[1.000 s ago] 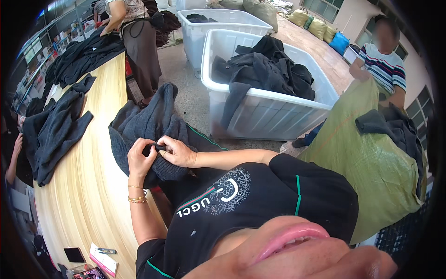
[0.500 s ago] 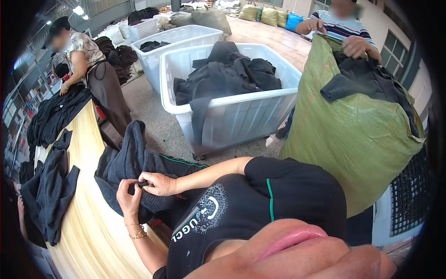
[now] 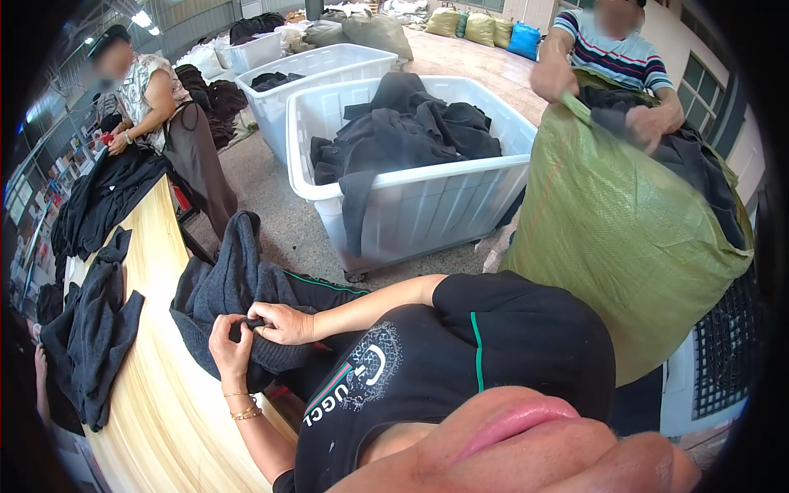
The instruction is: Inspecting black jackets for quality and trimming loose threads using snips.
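Concrete floor [image 3: 263, 185] behind; pale wooden table [image 3: 164, 353] at left. Dark grey knit garment [image 3: 234, 275] bunched by table's right edge, bulk beyond both hands, long axis pointing away. Left hand [image 3: 230, 341], nearer the table, and right hand [image 3: 283, 323] together, fingertips pinching a dark fold. Fabric: heathered, creased, part ribbed.

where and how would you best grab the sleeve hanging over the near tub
Probably around its lower half, from the near side: the sleeve hangs down long and narrow outside the tub, whereas the clothes inside lie in a loose heap.
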Demonstrator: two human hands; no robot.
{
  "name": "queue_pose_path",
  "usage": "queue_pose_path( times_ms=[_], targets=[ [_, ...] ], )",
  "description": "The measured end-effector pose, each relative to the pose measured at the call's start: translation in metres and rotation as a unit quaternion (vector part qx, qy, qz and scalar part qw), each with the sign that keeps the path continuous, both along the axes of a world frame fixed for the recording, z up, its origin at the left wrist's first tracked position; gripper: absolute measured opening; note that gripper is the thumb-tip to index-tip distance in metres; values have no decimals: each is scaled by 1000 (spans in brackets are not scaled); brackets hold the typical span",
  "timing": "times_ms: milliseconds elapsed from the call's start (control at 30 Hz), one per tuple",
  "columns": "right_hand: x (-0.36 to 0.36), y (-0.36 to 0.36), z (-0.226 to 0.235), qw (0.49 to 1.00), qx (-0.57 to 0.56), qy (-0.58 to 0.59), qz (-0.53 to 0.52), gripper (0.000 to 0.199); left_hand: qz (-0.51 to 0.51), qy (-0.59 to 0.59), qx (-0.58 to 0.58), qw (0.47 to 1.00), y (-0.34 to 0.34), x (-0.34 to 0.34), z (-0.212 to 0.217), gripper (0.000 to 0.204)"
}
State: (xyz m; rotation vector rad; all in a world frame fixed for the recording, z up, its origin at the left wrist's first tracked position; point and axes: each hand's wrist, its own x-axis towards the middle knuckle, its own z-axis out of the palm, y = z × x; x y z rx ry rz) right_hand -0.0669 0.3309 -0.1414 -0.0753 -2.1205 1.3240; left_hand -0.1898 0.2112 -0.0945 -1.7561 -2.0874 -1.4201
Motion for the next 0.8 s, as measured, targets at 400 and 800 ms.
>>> queue_pose_path(
  times_ms=[400,800],
  targets=[
    [-2,-2,-1,1000,13,20,-9,25,1,13,-3,1000,-2,1,3,12],
    [1,2,0,1000,10,4,-29,23,-9,30,0,1000,4,-2,1,11]
  ],
)
